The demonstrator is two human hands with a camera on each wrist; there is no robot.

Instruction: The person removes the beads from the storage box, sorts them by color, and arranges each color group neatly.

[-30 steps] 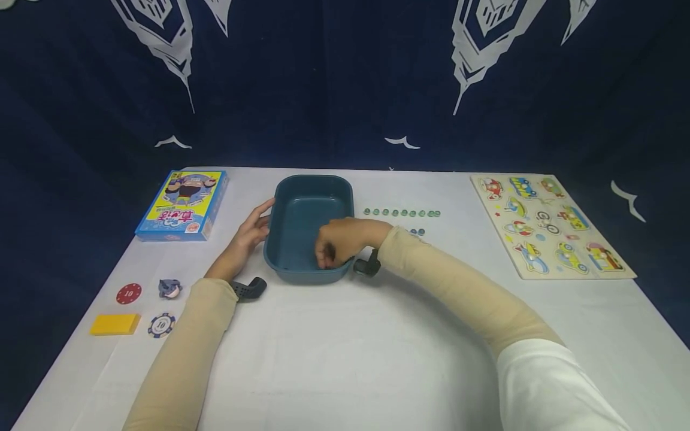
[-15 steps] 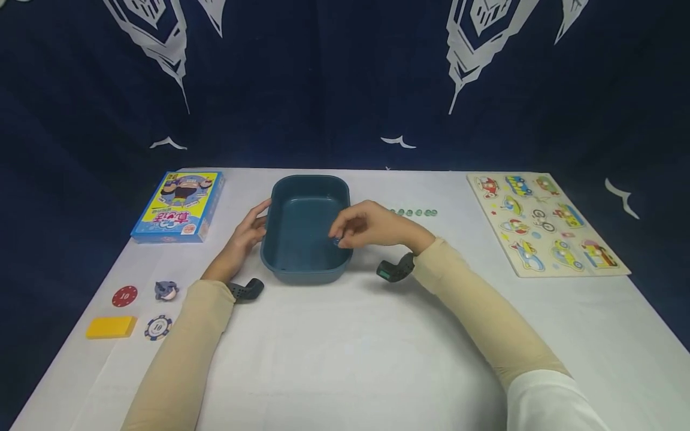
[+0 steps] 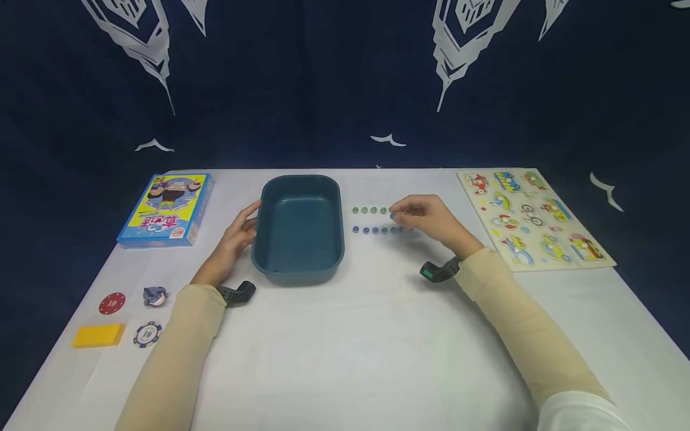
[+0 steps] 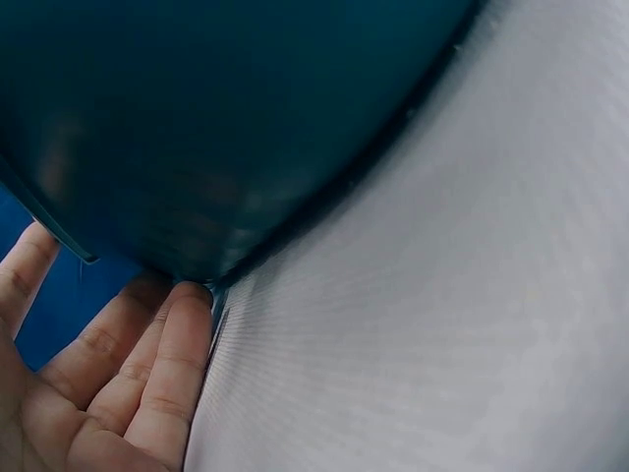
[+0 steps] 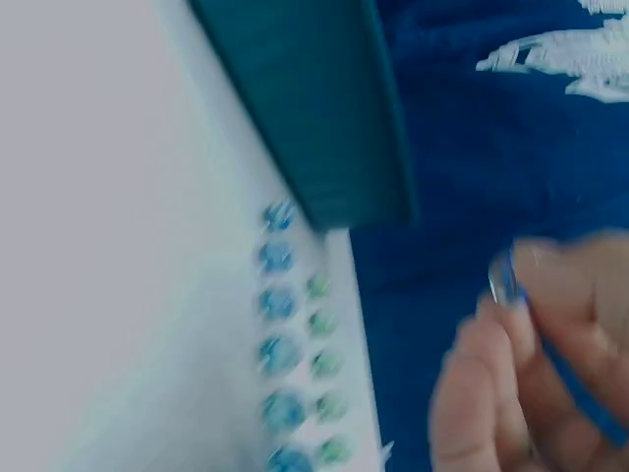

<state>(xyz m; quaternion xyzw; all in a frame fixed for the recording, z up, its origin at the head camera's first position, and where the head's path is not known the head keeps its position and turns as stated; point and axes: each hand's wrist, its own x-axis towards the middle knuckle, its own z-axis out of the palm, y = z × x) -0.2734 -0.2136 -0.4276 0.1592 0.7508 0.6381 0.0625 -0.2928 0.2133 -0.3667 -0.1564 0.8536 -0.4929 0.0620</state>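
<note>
A blue-green plastic bin [image 3: 298, 275] stands on the white table, and no contents show in it. My left hand [image 3: 227, 246] touches its left wall; in the left wrist view the fingertips [image 4: 187, 305] meet the wall low down, fingers nearly straight. Right of the bin, my right hand [image 3: 431, 220] pinches a small blue glass marble [image 5: 504, 279] between thumb and fingertips, above the marble rows. A row of green marbles [image 3: 365, 210] lies behind a row of blue marbles [image 3: 375, 230]. The hand hides the right part of the rows.
A wooden picture puzzle board [image 3: 530, 221] lies at the right. At the left are a blue and yellow box [image 3: 167, 209], a red chip [image 3: 112, 303], a small shark figure [image 3: 155, 296], a yellow block [image 3: 98, 336] and a white-and-blue chip [image 3: 147, 334].
My right hand has come out of the bin with a blue marble and moved right, over the marble rows. The left hand stays at the bin's wall. The head view has shifted slightly.
</note>
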